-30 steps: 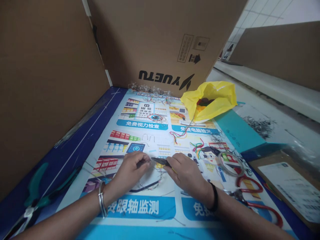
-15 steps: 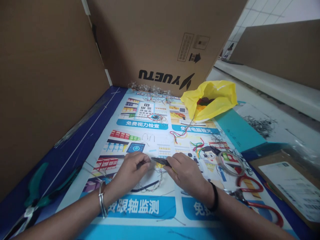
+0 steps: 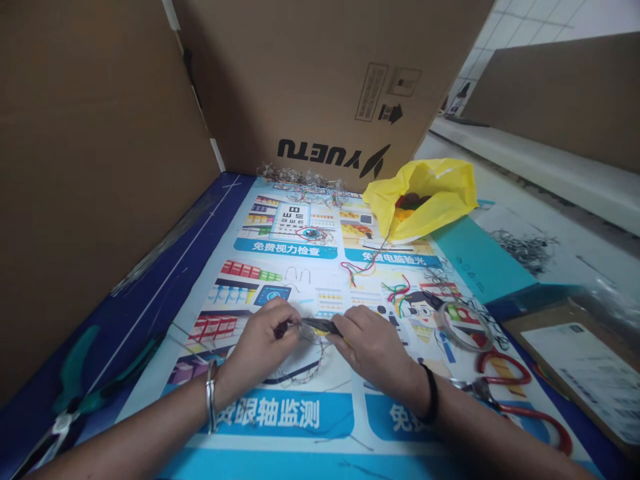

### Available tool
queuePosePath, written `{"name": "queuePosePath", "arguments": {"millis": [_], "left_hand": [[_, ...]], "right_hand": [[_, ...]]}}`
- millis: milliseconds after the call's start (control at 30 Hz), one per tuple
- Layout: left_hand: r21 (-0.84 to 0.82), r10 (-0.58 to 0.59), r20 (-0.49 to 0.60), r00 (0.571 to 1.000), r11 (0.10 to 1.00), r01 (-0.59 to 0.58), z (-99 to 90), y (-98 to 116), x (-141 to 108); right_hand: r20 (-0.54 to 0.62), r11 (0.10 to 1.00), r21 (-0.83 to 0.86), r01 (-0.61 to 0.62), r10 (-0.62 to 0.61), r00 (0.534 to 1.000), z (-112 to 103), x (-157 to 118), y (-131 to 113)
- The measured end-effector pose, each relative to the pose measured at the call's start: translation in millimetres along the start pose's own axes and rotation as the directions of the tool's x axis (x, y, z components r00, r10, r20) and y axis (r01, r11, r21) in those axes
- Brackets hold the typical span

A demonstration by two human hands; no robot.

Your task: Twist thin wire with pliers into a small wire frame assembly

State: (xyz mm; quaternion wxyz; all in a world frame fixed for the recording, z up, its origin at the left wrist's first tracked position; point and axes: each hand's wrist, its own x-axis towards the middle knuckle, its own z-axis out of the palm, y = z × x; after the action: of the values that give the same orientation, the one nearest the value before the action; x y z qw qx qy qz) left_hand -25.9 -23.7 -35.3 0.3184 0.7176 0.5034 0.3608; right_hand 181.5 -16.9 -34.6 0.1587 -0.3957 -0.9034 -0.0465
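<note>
We noted the left hand [image 3: 266, 339], apparently pinching fine wire [image 3: 321, 363], had turned slightly beside the pliers [image 3: 320, 325] the right hand [image 3: 375, 341] gripped, suggesting fine adjustment.

Dim overall; cool, diffuse light. Brightest at upper right, on the white tiled wall [image 3: 520, 33]. Tall plain brown cardboard panel [image 3: 90, 167] at left in deep shade; soft shadow down left part of the printed brown cardboard panel [image 3: 300, 80]. Pale sheen on crumpled yellow plastic bag [image 3: 443, 200]. Detail soft around bare left hand [image 3: 270, 337]. Teal-handled metal pliers [image 3: 73, 377], lower left, blurred, edge-stretched.
</note>
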Motion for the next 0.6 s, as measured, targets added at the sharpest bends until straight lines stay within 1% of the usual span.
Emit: {"name": "queuePosePath", "arguments": {"millis": [167, 367, 500, 600], "left_hand": [[0.008, -0.013, 0.009, 1.000, 1.000, 0.013, 0.9, 1.6, -0.3], [0.078, -0.036, 0.030, 0.999, 0.996, 0.034, 0.0, 2.8, -2.1], [0.119, -0.032, 0.027, 0.999, 0.992, 0.029, 1.0, 1.2, -1.8], [0.139, -0.025, 0.029, 0.999, 0.990, 0.021, 1.6, 1.2, -1.2]], "right_hand": [[0.011, 0.998, -0.050, 0.024, -0.023, 1.000, -0.2, 2.3, -0.2], [0.005, 0.990, -0.128, 0.052, -0.052, 0.999, -2.6, 3.0, 0.0], [-0.035, 0.978, -0.189, 0.087, -0.095, 0.995, -4.5, 3.4, 1.0], [-0.037, 0.961, -0.242, 0.134, -0.147, 0.988, -6.7, 3.3, 3.1]]}}
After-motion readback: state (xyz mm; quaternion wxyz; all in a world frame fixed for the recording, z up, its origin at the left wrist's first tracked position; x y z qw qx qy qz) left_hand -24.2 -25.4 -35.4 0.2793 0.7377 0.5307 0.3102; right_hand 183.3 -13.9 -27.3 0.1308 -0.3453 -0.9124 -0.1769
